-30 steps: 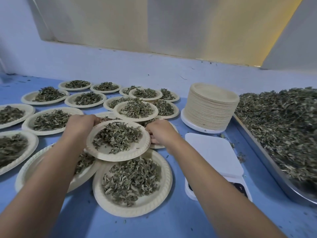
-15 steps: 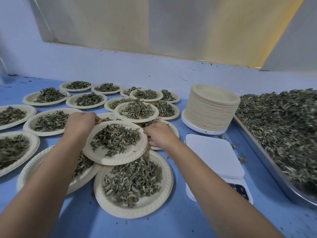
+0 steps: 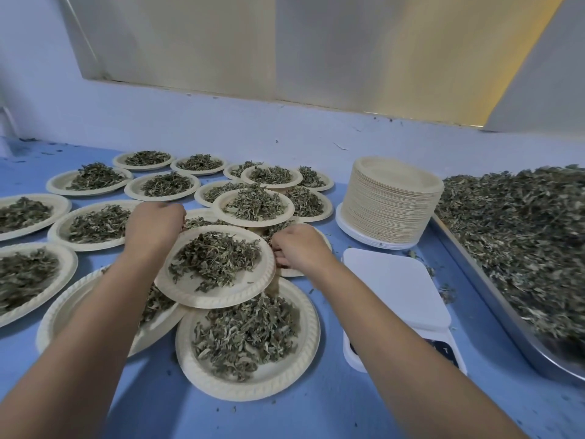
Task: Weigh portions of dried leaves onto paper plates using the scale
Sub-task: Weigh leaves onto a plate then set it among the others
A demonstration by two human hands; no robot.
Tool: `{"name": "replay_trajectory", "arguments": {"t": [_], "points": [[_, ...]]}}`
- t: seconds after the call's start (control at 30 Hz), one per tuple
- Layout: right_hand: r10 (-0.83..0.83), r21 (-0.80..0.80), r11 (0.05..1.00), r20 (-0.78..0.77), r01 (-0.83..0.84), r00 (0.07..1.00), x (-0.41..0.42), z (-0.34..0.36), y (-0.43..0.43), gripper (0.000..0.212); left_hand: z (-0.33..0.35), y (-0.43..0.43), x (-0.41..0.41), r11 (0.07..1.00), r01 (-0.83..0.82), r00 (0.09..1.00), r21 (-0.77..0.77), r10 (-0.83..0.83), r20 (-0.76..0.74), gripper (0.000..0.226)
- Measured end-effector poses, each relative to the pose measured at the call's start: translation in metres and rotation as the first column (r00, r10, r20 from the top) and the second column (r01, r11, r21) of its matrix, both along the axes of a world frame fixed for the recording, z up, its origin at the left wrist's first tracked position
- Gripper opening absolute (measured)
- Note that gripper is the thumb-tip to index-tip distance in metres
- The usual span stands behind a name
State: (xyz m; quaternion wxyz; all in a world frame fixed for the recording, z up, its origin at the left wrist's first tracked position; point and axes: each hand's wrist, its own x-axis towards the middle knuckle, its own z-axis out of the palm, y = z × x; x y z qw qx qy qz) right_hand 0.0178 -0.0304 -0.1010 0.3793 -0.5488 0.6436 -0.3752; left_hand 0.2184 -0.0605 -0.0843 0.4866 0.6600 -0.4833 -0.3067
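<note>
A paper plate [image 3: 202, 291] heaped with dried leaves sits raised above the filled plates around it, overlapping their rims. My left hand [image 3: 155, 223] grips its far-left rim and my right hand [image 3: 299, 248] grips its right rim. The white scale [image 3: 395, 286] lies bare just right of my right arm, its display partly hidden by my forearm. A tall stack of unused paper plates [image 3: 391, 201] stands behind the scale. A metal tray [image 3: 493, 308] full of loose dried leaves fills the right side.
Several filled paper plates, such as the nearest plate [image 3: 250, 378] and a plate at the far left [image 3: 28, 213], cover the blue table's left and middle, some stacked on others. A pale wall [image 3: 221, 122] closes the back. Loose leaf bits lie by the scale.
Both hands have shifted the held plate slightly left and toward me, lowering it onto the plates beneath. The rest stays put.
</note>
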Motion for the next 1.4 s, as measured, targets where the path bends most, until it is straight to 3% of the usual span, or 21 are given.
{"name": "replay_trajectory", "arguments": {"t": [0.1,0.23,0.33,0.43,0.53,0.63,0.83,1.07,1.4], "points": [[-0.054,-0.076,0.996,0.003,0.054,0.999,-0.011,0.010,0.000,0.030,0.010,0.011,-0.015,0.993,0.056,0.991,-0.105,-0.042,0.126,0.013],[-0.124,-0.236,0.961,0.110,0.147,0.986,-0.041,0.037,-0.002,0.019,0.031,0.023,-0.057,0.965,0.196,0.978,-0.172,-0.180,0.101,0.020],[-0.321,-0.481,0.842,-0.078,0.246,0.944,-0.075,0.054,-0.002,0.021,0.043,0.026,-0.094,0.933,0.299,0.954,-0.199,-0.291,0.071,0.027],[-0.505,-0.658,0.733,-0.358,0.172,0.785,-0.116,0.069,0.002,0.024,0.051,0.025,-0.131,0.898,0.388,0.920,-0.209,-0.391,0.030,0.028],[-0.491,-0.580,0.813,-0.635,0.052,0.596,-0.150,0.079,-0.001,0.030,0.054,0.023,-0.160,0.868,0.445,0.891,-0.222,-0.454,0.013,0.028],[-0.359,-0.429,0.903,-0.758,-0.001,0.544,-0.168,0.080,-0.003,0.033,0.053,0.022,-0.180,0.842,0.491,0.868,-0.223,-0.495,0.038,0.026],[-0.279,-0.375,0.923,-0.810,-0.090,0.515,-0.171,0.072,-0.007,0.031,0.049,0.018,-0.202,0.843,0.508,0.843,-0.175,-0.528,-0.097,0.023],[-0.261,-0.336,0.935,-0.867,-0.113,0.425,-0.167,0.070,-0.011,0.031,0.044,0.016,-0.205,0.844,0.515,0.835,-0.152,-0.534,-0.132,0.026],[-0.407,-0.491,0.862,-0.818,-0.124,0.406,-0.166,0.064,-0.015,0.031,0.050,0.017,-0.220,0.842,0.528,0.835,-0.112,-0.539,-0.111,0.025]]}}
